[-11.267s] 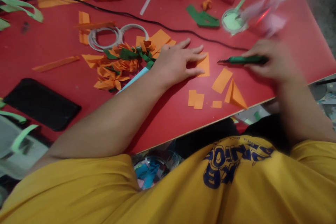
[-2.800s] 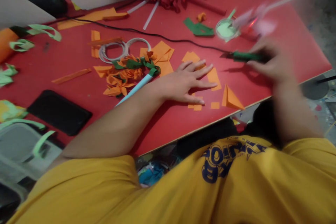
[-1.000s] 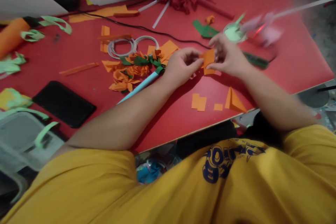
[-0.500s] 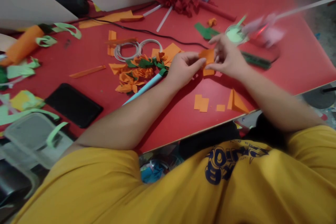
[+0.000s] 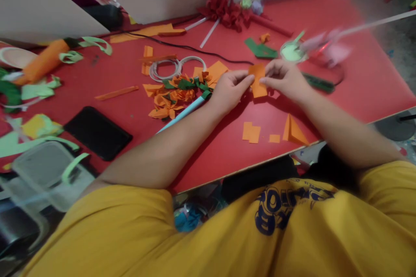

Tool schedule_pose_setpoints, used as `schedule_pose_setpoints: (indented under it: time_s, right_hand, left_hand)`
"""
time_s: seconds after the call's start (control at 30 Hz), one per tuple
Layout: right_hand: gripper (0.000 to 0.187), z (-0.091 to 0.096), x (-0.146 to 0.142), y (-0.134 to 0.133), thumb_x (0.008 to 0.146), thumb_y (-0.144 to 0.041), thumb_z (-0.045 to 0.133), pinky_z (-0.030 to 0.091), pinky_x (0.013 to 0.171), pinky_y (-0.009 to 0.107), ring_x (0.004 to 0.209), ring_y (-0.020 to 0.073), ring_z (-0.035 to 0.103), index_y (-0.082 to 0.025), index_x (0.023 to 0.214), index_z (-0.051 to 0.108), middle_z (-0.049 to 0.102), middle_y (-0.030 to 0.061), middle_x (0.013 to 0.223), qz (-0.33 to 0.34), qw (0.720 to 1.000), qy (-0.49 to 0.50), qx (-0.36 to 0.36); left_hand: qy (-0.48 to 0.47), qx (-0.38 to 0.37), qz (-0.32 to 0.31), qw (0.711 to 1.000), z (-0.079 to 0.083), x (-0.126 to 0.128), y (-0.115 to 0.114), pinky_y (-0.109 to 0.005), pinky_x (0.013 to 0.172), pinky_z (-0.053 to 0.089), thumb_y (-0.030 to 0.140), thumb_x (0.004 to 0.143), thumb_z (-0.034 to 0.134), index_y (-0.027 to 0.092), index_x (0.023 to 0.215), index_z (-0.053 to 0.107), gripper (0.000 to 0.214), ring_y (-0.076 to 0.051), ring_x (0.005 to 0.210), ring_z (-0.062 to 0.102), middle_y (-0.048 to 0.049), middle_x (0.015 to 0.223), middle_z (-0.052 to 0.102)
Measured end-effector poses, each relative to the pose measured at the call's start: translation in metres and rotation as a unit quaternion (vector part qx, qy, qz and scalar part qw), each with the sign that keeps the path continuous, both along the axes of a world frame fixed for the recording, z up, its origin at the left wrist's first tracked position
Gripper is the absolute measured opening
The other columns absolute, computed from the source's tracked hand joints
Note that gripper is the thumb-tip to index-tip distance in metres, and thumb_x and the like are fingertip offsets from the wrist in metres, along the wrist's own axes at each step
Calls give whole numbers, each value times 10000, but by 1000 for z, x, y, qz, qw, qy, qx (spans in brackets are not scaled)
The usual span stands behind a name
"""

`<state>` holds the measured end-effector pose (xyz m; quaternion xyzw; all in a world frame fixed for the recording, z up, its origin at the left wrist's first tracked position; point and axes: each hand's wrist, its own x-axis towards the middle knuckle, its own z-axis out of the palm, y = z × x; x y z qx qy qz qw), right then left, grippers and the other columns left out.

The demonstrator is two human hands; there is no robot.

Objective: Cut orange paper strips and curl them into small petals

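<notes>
My left hand and my right hand pinch one small orange paper piece between them, just above the red table. Left of my left hand lies an orange and green paper flower on a light blue stick. A green glue gun rests on the table right of my right hand, its black cord running toward the back left. Small orange scraps and a folded orange triangle lie near the front edge.
A black phone lies front left beside a clear plastic box. White tape rings, a red paper flower, a green paper cutout and a small cup of green paste sit further back. Green strips clutter the left.
My right hand has put down the green glue gun and joined my left hand on the orange piece. Over the last second both hands turn the piece slightly; the view has tilted upward.
</notes>
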<state>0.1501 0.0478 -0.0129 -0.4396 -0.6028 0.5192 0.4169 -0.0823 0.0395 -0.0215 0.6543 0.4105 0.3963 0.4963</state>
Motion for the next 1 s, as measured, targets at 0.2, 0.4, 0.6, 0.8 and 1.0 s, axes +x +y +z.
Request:
schedule_pose_setpoints:
  time_s: [0.2, 0.4, 0.6, 0.8, 1.0]
  right_hand:
    - [627, -5, 0, 3, 678, -496, 1181, 599, 648, 331, 762, 177, 685, -282, 937, 652, 708, -20, 855, 3, 1000, 13, 9]
    - [651, 1, 0, 0, 633, -519, 1211, 612, 624, 329, 712, 177, 696, -280, 898, 667, 732, -18, 805, 10, 1000, 18, -12]
    - [611, -2, 2, 1, 685, -515, 1201, 573, 556, 298, 714, 176, 702, -263, 909, 691, 754, -3, 823, 12, 1000, 9, -5]
    - [583, -13, 5, 7, 724, -477, 1182, 564, 583, 261, 714, 147, 689, -244, 936, 690, 748, -18, 835, 23, 999, 21, 33]
    - [466, -11, 6, 6, 817, -403, 1120, 559, 580, 268, 697, 147, 677, -238, 945, 704, 755, -8, 837, 43, 998, 35, 36]
  left_hand:
    - [0, 15, -9, 1000, 4, 0, -2, -304, 615, 474, 590, 1086, 744, 244, 835, 682, 433, -154, 623, 560, 6, 700, 633]
    - [21, 25, -15, 999, 8, 0, -5, -322, 618, 421, 576, 1055, 752, 253, 775, 598, 455, -162, 627, 493, 15, 672, 564]
    - [27, 49, -14, 998, 8, 0, -4, -331, 692, 424, 550, 1064, 726, 248, 791, 583, 431, -174, 696, 470, 22, 693, 489]
    - [9, 30, -21, 999, 8, 0, -5, -302, 673, 431, 480, 1073, 733, 229, 824, 631, 368, -156, 684, 501, 26, 689, 533]
    - [9, 18, -27, 999, 2, -2, -3, -286, 683, 477, 587, 1018, 819, 217, 915, 721, 396, -166, 727, 606, -11, 779, 687]
